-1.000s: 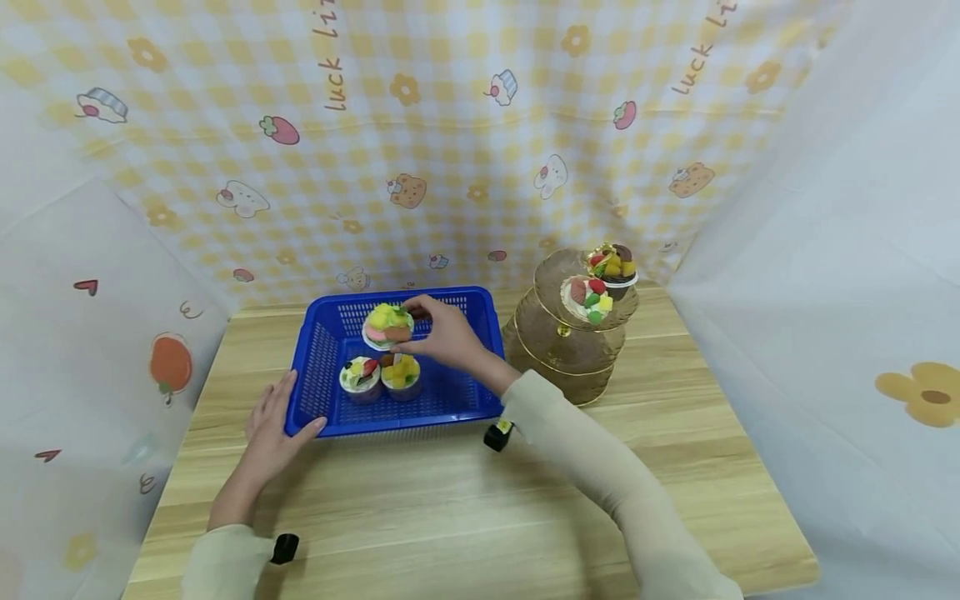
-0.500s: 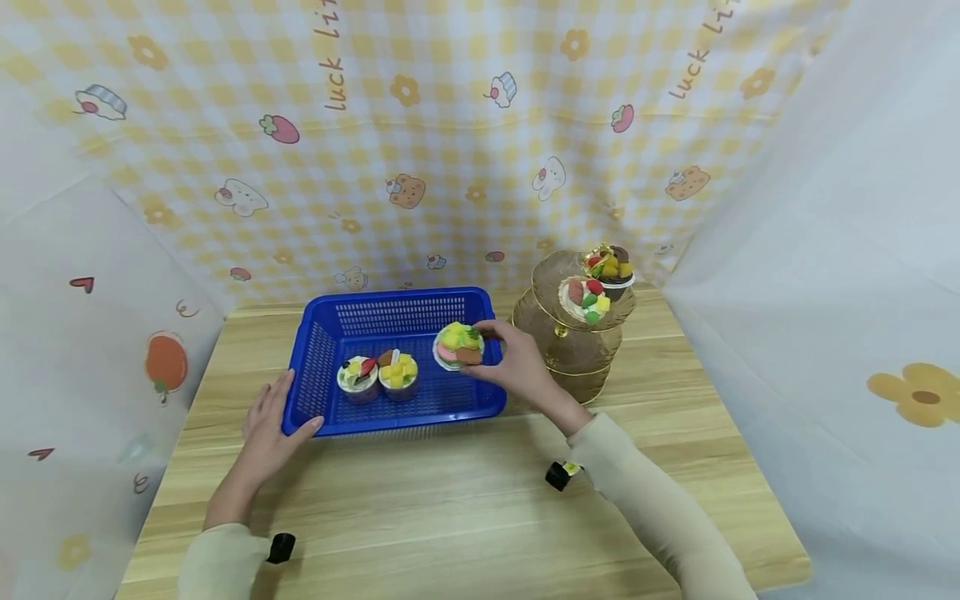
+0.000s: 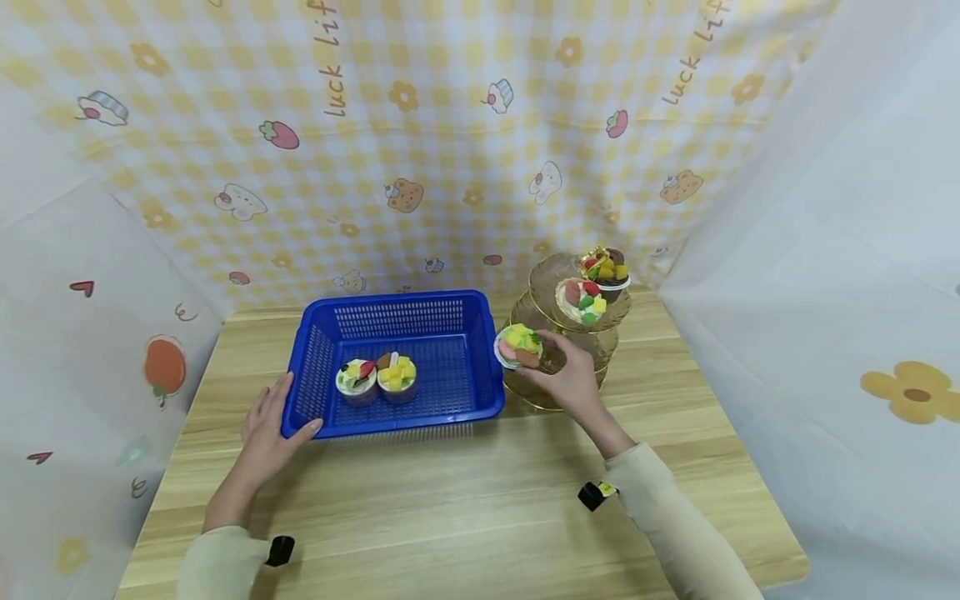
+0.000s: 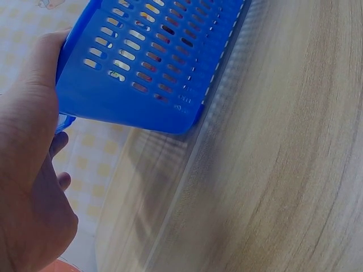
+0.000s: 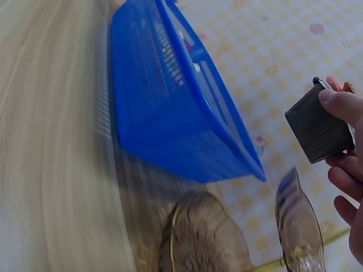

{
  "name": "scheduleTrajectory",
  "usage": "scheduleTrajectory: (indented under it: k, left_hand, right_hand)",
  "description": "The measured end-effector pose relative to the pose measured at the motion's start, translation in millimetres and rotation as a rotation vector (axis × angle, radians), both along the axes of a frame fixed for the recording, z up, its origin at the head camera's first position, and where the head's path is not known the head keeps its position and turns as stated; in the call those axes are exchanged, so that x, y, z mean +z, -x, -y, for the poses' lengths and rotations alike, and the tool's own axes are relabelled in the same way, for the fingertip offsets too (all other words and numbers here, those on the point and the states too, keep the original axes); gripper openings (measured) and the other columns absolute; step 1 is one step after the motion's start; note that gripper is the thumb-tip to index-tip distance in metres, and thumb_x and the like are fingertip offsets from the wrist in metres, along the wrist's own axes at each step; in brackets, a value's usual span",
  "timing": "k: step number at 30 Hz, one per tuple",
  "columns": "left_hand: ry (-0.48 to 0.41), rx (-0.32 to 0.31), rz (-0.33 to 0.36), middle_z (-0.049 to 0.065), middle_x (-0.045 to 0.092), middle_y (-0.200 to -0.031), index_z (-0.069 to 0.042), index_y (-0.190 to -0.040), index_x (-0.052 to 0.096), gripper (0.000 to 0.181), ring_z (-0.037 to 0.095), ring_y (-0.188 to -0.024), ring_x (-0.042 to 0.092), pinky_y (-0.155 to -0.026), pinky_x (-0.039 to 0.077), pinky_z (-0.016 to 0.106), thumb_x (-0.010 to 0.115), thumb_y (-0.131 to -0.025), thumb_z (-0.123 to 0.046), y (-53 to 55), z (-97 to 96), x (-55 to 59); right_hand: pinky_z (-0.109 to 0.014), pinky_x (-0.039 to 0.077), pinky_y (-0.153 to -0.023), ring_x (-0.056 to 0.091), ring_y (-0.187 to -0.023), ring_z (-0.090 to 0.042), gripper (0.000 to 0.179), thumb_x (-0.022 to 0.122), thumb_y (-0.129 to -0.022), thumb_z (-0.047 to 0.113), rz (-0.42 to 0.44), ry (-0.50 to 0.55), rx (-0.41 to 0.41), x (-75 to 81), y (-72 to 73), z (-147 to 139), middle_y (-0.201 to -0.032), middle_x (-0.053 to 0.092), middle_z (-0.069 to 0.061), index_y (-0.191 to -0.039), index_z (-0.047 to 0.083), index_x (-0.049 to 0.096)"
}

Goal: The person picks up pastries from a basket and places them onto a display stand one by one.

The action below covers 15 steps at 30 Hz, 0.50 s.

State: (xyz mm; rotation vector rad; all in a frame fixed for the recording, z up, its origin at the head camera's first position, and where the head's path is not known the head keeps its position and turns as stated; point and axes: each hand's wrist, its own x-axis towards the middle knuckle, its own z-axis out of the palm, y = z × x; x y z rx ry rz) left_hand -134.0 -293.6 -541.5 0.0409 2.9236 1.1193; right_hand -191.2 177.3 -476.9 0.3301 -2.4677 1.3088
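My right hand [image 3: 570, 375] pinches a toy cupcake [image 3: 517, 347] with yellow, pink and brown toppings between thumb and fingers. The right wrist view shows its dark cup [image 5: 319, 126] raised above the tabletop. It overlaps the left side of a tiered stand [image 3: 546, 287] in the head view, just right of a blue basket [image 3: 480, 414]. Two more toy cupcakes, one with a red piece [image 3: 357, 380] and one with yellow cubes [image 3: 397, 377], sit side by side in the basket. My left hand [image 3: 264, 427] rests at the basket's front left corner, thumb against the rim, fingers fairly straight.
On the stand's top tier are a dark-cup cupcake [image 3: 613, 282] and a white one [image 3: 582, 302] with coloured toppings. Both stand on a wooden table [image 3: 450, 517]. A yellow checked cloth [image 3: 435, 150] hangs behind, with white cloths at both sides.
My right hand has carried the cupcake rightward, from over the middle of the basket past its right rim to the stand. My left hand has stayed at the basket corner.
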Motion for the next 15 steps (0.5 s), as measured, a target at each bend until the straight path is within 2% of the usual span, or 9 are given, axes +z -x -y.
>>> scheduleTrajectory:
  k: [5, 15]
  left_hand:
    - [0.001, 0.004, 0.008, 0.025, 0.007, -0.165, -0.021, -0.161, -0.001, 0.097, 0.054, -0.149, -0.003, -0.108, 0.000, 0.079, 0.063, -0.093, -0.046, 0.1, 0.3, 0.6]
    - [0.007, 0.005, 0.003, 0.026, 0.008, -0.165, -0.021, -0.161, -0.001, 0.097, 0.054, -0.149, -0.002, -0.108, 0.000, 0.079, 0.063, -0.092, -0.046, 0.1, 0.0, -2.3]
  right_hand:
    - [-0.057, 0.049, -0.095, 0.064, -0.108, -0.037, 0.060, 0.090, -0.070, 0.024, -0.014, 0.022, -0.076, -3.6, 1.8, -13.4, -0.113, 0.071, -0.019, -0.121, 0.004, 0.067]
    - [-0.047, 0.051, -0.085, 0.066, -0.100, -0.033, 0.050, 0.088, -0.071, 0.031, 0.041, -0.026, -0.173, -7.3, 12.7, -25.6, -0.103, 0.073, -0.016, -0.108, 0.003, 0.068]
